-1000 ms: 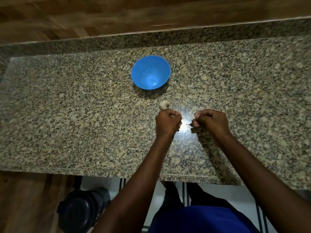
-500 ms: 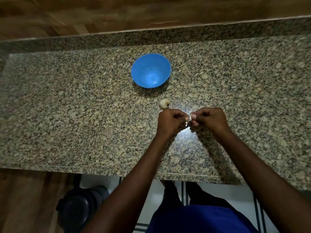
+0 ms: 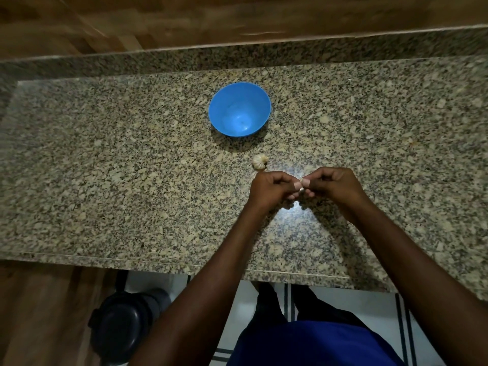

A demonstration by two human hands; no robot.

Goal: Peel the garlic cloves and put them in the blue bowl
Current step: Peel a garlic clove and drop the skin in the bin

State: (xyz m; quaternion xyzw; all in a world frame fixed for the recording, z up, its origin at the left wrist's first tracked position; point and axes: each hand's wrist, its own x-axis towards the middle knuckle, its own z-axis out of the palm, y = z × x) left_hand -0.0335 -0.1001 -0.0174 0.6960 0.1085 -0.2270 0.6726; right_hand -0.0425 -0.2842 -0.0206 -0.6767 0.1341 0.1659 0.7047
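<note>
A garlic clove point(image 3: 301, 190) is sitting between the two hands, mostly hidden by fingers. The left hand point(image 3: 273, 191) and the right hand point(image 3: 334, 186) are both pinching it over the table point(image 3: 132, 180). The garlic bulb point(image 3: 260, 162) is lying just beyond them, near the blue bowl point(image 3: 239, 109).

place: home kitchen | evidence: speckled granite counter point(image 3: 105, 180) with raised back lip, wood-look wall panelling point(image 3: 184, 19) behind the counter | pale tiled floor point(image 3: 343, 305) with dark stripes below its front edge (dark bin-like container point(image 3: 124, 326) there too)
</note>
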